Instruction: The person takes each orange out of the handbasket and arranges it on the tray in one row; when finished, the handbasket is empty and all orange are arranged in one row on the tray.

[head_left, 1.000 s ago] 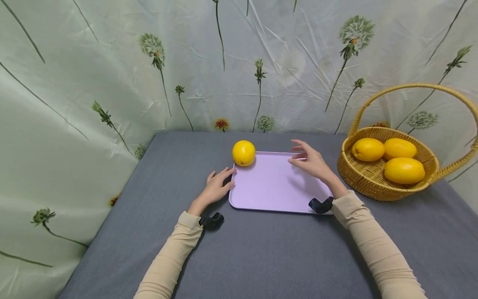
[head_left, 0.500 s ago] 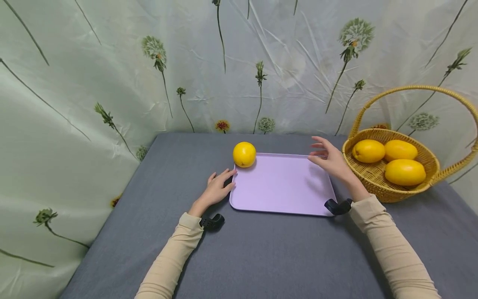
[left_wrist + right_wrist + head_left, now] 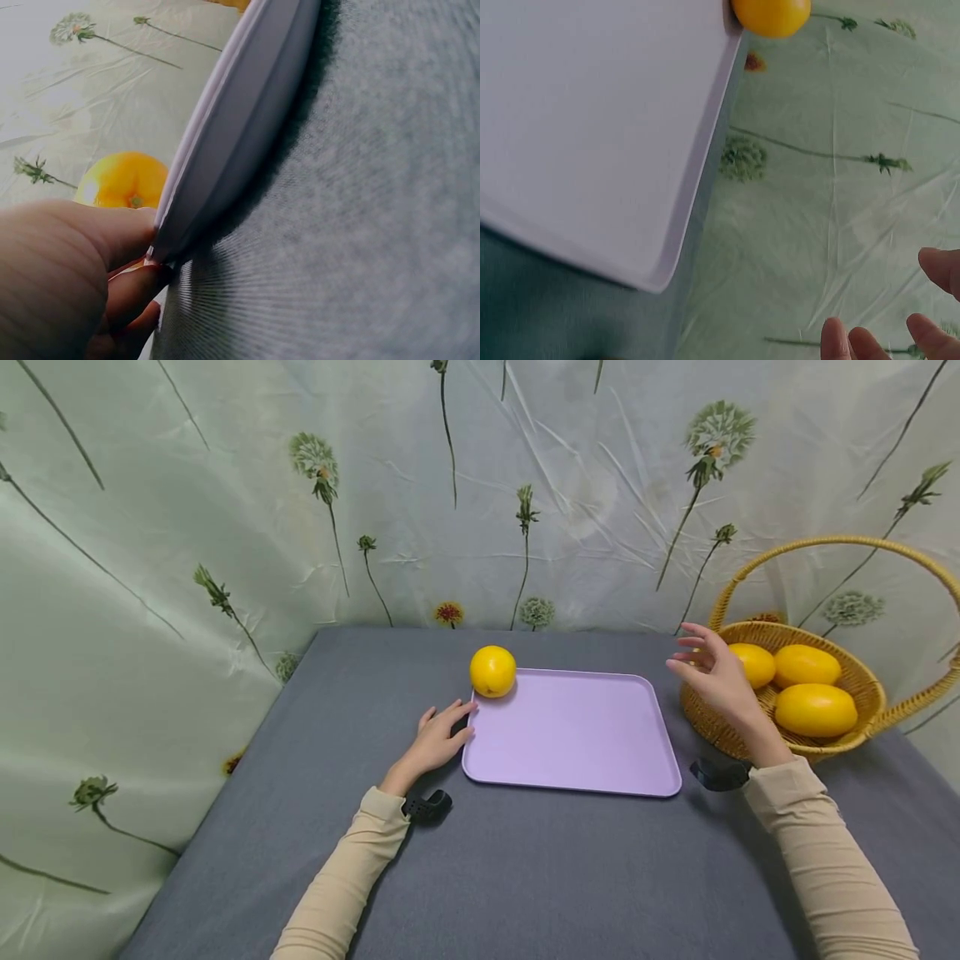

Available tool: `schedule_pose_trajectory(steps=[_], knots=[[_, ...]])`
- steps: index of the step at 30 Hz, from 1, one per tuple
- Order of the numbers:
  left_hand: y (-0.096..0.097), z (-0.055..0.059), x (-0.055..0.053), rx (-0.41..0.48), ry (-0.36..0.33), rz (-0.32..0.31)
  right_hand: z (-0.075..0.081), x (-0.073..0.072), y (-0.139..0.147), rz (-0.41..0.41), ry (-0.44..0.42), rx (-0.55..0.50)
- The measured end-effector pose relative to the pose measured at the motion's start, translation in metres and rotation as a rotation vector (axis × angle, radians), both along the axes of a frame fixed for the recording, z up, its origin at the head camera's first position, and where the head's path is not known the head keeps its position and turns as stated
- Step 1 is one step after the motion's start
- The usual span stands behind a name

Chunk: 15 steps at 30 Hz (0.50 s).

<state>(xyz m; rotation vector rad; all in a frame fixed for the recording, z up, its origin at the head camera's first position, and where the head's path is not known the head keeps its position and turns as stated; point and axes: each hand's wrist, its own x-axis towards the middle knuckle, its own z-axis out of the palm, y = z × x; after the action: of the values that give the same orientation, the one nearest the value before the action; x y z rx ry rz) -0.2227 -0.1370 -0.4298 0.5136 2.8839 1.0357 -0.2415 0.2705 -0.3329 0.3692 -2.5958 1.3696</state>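
My left hand (image 3: 435, 739) rests at the left rim of a lilac tray (image 3: 570, 735), its thumb and fingertips touching the edge. The left wrist view shows the thumb (image 3: 112, 229) against that rim, with other fingers partly hidden. A smooth yellow fruit (image 3: 492, 672) sits at the tray's far left corner. My right hand (image 3: 720, 681) hovers in front of the wicker basket (image 3: 712, 727), thumb and fingers apart, holding nothing. Inside the basket are oblong yellow fruits (image 3: 816, 710), one partly covered by the hand.
A tall arched basket handle (image 3: 840, 542) rises over the fruits. Grey cloth (image 3: 562, 877) covers the table. Behind it hangs a pale curtain (image 3: 585, 527) with a dandelion print.
My right hand has moved right, from above the tray to the basket's left side. The left hand stays at the tray's rim; the tray and fruits have not moved.
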Motion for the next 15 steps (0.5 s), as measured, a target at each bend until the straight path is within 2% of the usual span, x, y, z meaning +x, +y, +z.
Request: schedule_pose_trajectory(steps=[15], knots=[[0.0,0.0,0.0,0.002,0.008,-0.001,0.0,0.002,0.039,-0.185,0.007,-0.013]])
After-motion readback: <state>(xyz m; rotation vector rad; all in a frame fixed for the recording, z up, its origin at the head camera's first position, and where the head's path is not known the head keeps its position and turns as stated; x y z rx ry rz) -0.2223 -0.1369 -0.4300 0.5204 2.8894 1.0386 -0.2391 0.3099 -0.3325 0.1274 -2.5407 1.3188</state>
